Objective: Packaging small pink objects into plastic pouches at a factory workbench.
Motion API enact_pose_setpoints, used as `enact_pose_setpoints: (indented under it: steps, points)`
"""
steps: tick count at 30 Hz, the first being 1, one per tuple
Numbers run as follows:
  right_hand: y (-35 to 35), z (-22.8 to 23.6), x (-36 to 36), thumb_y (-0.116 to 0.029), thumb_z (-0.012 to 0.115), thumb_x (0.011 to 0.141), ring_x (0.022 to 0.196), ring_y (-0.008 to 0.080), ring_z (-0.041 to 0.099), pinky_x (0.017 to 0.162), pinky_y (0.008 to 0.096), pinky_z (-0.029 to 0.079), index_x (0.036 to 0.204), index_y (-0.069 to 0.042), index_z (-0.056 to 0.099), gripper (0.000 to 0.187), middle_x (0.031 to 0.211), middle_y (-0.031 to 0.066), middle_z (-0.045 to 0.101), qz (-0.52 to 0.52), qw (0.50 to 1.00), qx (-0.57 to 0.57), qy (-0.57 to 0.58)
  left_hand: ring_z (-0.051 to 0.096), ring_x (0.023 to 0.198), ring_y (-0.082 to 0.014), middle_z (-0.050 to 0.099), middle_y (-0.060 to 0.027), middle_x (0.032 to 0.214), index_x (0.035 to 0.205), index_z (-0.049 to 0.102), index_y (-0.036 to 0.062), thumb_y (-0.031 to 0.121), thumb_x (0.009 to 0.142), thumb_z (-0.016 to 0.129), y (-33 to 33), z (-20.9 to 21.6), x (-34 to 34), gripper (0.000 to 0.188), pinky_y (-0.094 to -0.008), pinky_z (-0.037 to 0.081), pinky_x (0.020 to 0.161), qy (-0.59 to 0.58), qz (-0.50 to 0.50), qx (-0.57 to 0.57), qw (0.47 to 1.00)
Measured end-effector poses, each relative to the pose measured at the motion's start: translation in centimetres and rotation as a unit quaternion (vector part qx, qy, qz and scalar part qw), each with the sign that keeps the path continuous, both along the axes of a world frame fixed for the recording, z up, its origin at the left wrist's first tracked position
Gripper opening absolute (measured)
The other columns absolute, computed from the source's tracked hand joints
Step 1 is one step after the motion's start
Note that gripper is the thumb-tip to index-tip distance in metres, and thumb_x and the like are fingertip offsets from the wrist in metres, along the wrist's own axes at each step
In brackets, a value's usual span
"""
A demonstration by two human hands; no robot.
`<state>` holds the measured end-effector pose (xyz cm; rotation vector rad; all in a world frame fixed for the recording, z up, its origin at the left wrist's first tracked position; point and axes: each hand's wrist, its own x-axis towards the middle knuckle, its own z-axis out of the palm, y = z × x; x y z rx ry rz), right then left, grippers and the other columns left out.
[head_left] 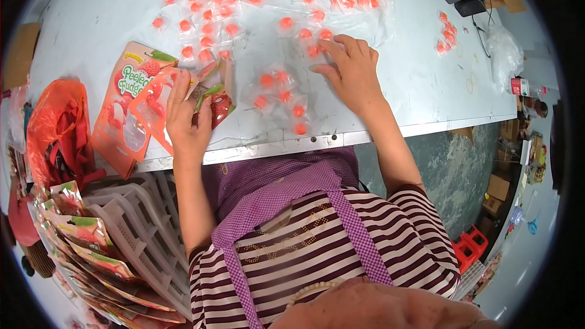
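I log: left hand point(187, 119) clamped on pink plastic pouch point(153, 108), probably steadying it; right hand point(358, 76) parted beside film-wrapped orange balls point(313, 51).

Orange-red candies point(284, 95), purple checked apron point(262, 190)

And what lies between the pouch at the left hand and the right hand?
In the head view, a small loose cluster of clear-wrapped red pieces lies on the pale table between the pouch and the right hand.
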<state>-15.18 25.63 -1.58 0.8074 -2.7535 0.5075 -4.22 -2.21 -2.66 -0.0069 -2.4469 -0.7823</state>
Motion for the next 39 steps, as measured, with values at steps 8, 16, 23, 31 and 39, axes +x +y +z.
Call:
enact_pose_setpoints:
  steps: [8,16,23,31,39]
  points:
    - [-0.4,0.0,-1.4,-0.032,0.072,0.072,0.112,0.0273,0.042,0.094,0.0402,0.028,0.114,-0.011,0.058,0.049,0.123,0.0109,0.048,0.004,1.0,-0.026,0.014,0.049,0.119,-0.036,0.052,-0.0215,0.126,0.076,0.053,-0.0052,-0.002,0.074,0.067,0.0,0.1,0.1,0.014,-0.0384,0.042,0.095,-0.011,0.002,0.016,1.0]
    - [-0.6,0.1,-1.5,-0.032,0.071,0.073,0.115,0.0272,0.04,0.096,0.0404,0.028,0.115,-0.012,0.057,0.049,0.126,0.0111,0.047,0.026,0.999,-0.019,-0.04,0.049,0.118,-0.0371,0.052,-0.0227,0.125,0.076,0.053,-0.0059,-0.003,0.074,0.066,-0.2,0.2,0.2,0.014,-0.039,0.041,0.095,-0.005,-0.001,0.004,1.0]
    - [-3.9,0.1,-3.0,-0.033,0.067,0.077,0.112,0.0274,0.043,0.095,0.0393,0.029,0.122,-0.011,0.052,0.052,0.129,0.009,0.046,0.084,0.996,-0.001,0.024,0.049,0.118,-0.0377,0.052,-0.0227,0.125,0.08,0.056,-0.0068,-0.003,0.074,0.066,0.1,0.0,0.0,0.012,-0.0394,0.042,0.095,-0.007,0.001,-0.005,1.0]
    - [-3.0,1.2,-1.7,-0.029,0.063,0.081,0.114,0.0283,0.042,0.095,0.0401,0.031,0.121,-0.011,0.054,0.044,0.128,0.0086,0.049,0.143,0.984,0.063,-0.087,0.049,0.118,-0.0378,0.052,-0.0226,0.125,0.08,0.056,-0.0065,-0.003,0.074,0.066,-0.1,0.0,0.1,0.012,-0.0393,0.042,0.095,-0.003,0.002,-0.003,1.0]
    - [-3.5,-1.0,-8.4,-0.028,0.058,0.086,0.115,0.0318,0.043,0.095,0.0445,0.033,0.119,-0.008,0.055,0.039,0.131,0.0123,0.046,0.025,1.0,-0.004,-0.005,0.049,0.119,-0.0366,0.052,-0.0221,0.125,0.085,0.059,-0.0066,-0.002,0.073,0.066,0.1,0.2,0.0,0.014,-0.0387,0.041,0.095,-0.008,-0.003,0.004,1.0]
